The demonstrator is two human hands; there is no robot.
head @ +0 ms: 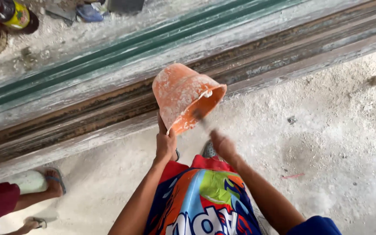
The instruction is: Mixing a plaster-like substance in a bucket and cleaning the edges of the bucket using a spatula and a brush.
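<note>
Gripping the rim of an orange bucket [183, 98], the left hand [165, 146] has its grip closed tight on the lower edge, holding it up tilted so the open mouth faces down and to the right. Looks like that tilt is there to let the right hand [223, 146] get at the inside. That hand is motion-blurred just below the bucket's mouth, and a thin dark tool [199, 116] seems to reach from it into the opening, but honestly I can't tell how its grip is set or what the tool is.

The bucket is crusted with white dried stuff, inside and out. Behind it runs a long dusty metal track [109, 109] with green strips, so there's not much room that way. To the bucket's right and below, the concrete floor [327, 143] offers plenty of space to swing.

Down left of the bucket, another person's sandalled foot [54, 182] stands well apart. A dark bottle [9, 13] lies far up left.
</note>
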